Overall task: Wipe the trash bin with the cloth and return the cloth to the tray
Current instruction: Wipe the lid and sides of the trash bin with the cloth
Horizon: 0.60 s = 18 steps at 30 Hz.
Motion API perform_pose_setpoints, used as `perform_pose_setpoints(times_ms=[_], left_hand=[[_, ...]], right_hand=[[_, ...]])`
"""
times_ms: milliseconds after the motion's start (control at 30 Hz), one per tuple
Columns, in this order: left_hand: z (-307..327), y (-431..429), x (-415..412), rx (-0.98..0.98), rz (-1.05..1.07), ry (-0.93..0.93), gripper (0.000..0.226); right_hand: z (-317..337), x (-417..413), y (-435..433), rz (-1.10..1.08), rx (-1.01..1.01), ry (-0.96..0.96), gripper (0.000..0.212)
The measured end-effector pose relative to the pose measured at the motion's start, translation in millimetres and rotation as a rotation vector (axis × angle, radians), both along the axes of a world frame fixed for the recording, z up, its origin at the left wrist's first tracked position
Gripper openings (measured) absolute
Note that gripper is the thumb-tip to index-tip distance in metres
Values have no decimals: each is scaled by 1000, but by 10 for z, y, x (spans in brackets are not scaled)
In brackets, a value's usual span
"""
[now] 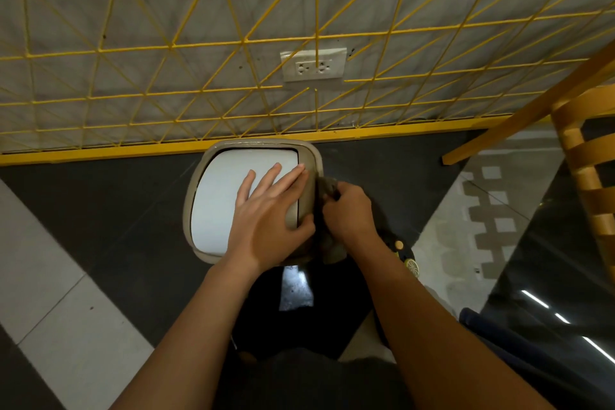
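Trash bin [198,184]: taupe rim, white lid, standing on the dark floor [100,210] against the yellow wire grille [173,43].

Left hand [266,213]: laid flat on the lid, palm down, fingers straight and slightly spread, pointing toward the far right corner; forearm reaches in from below.

Cloth [327,184]: dark, bunched, pressed against the bin's right side.

Right hand [349,213]: fingers curled round the cloth, knuckles up, wrist bent inward.

Wooden chair [585,150]: far right.
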<state>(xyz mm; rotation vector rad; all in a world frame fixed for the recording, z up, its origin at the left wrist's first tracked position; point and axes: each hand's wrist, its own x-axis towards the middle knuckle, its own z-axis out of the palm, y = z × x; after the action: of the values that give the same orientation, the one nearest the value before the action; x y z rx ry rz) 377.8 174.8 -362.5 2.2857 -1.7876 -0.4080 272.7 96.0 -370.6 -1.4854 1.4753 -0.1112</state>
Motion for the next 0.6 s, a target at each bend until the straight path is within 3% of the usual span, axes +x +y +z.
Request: perform_pose_setpoints(times_ms=[300, 600], left_hand=[[-12, -1, 21, -32, -23, -1, 68], [-28, 9, 10, -45, -7, 5, 67]], right_hand=[[34, 331, -508, 93, -76, 51, 36], [-57, -104, 149, 23, -11, -13, 22]])
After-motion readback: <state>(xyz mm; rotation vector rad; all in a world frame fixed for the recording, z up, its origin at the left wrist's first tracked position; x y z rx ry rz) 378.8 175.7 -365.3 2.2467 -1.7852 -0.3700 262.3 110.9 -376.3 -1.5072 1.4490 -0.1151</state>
